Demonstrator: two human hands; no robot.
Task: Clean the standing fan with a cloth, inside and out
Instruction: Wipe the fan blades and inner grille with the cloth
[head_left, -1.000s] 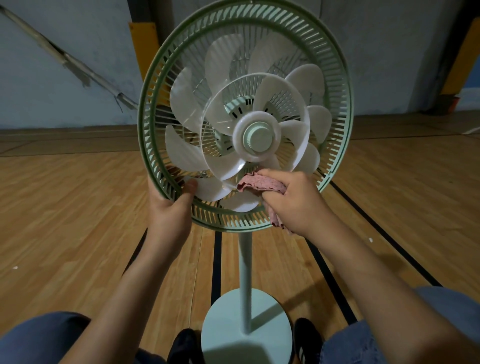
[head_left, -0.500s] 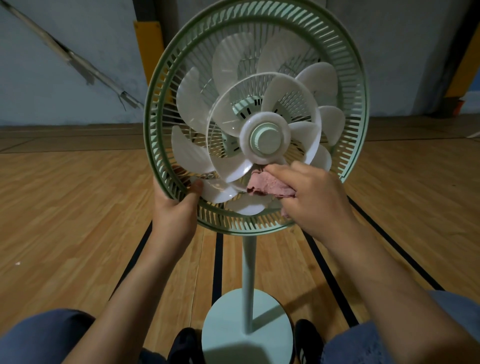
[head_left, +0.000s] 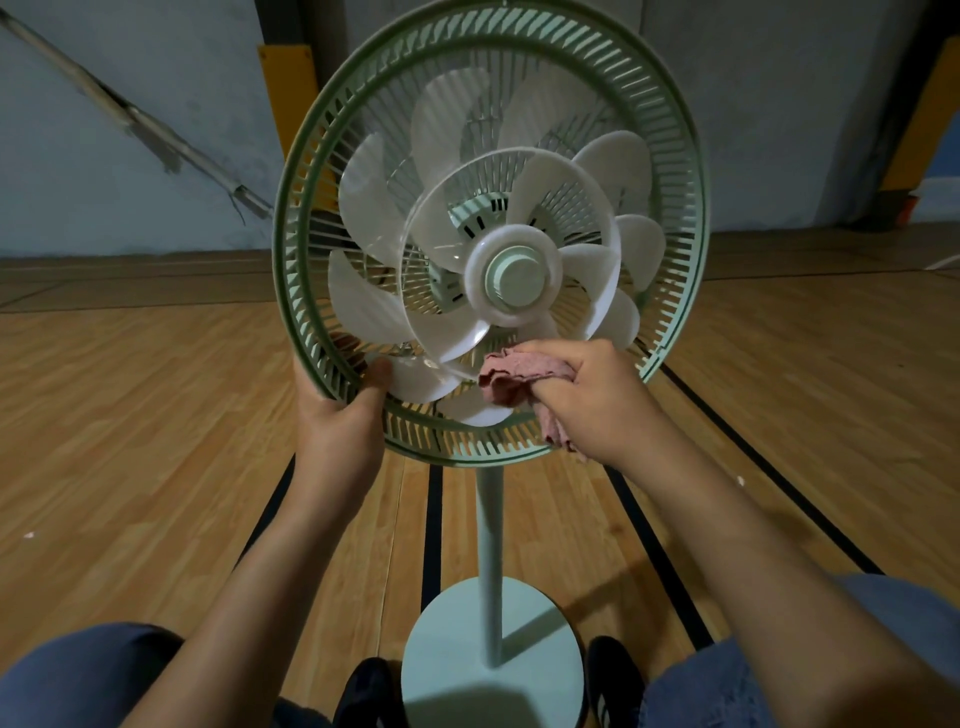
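Head view: a person seated on a wooden gym floor cleans a standing fan (head_left: 493, 249), its front grille already off so the blades are bare. The left hand (head_left: 337, 415) grips the green rear guard (head_left: 306, 291) at about 7 o'clock on the ring, thumb curled over the inner lip, fingers hidden behind. The right hand (head_left: 587, 400) is clenched around a bunched pink cloth (head_left: 511, 376) and presses it to the blades at about 6 o'clock, just below the hub (head_left: 514, 278).

By the look of it, the job is mid-course: the inside is opened and blade wiping is under way low on the wheel. Whether the upper blades, from 9 round to 3 o'clock, have been done cannot be told; they look pale and hazy. Judging by the task, the guard ribs, the pole (head_left: 491, 571), the round base (head_left: 457, 649) and the front grille, which is not in sight, seem left, along with reassembly.

Count: one fan, one cloth, one pole, one base, two hands. The blades sit in two layers; roughly nine large outer ones and four or five smaller inner ones show, though overlap makes the tally uncertain. Two dark shoes flank the base, at 7 and 5 o'clock of it.
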